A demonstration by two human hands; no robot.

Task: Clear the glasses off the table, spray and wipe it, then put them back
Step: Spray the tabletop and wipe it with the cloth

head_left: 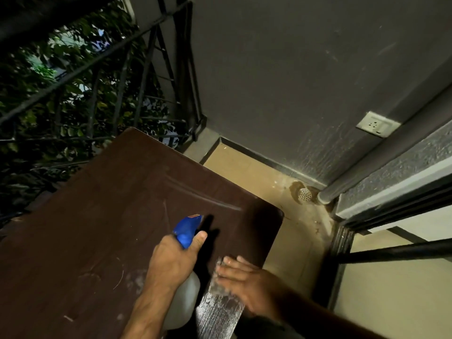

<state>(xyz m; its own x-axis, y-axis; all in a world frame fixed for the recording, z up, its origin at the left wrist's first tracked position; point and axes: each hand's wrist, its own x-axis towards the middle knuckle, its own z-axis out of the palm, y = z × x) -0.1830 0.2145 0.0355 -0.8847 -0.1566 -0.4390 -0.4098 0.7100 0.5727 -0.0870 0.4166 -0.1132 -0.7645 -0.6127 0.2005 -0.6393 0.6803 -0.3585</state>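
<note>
The dark brown table (110, 216) fills the lower left, with faint streaks and pale smudges on its top. My left hand (171, 263) grips a spray bottle (188, 231); its blue head points away from me over the table and its white body hangs below my palm. My right hand (244, 282) lies flat at the table's right edge, fingers spread, pressing what looks like a small grey cloth (218, 275), mostly hidden under the palm. A wet shiny streak (215, 314) runs along the table beside that hand. No glasses are in view.
A black metal railing (97, 94) with foliage behind it borders the far left. A grey wall (293, 81) with a socket (378, 124) stands ahead. Tan floor (288, 216) with a drain (305, 194) lies right of the table, beside a sliding door frame (391, 209).
</note>
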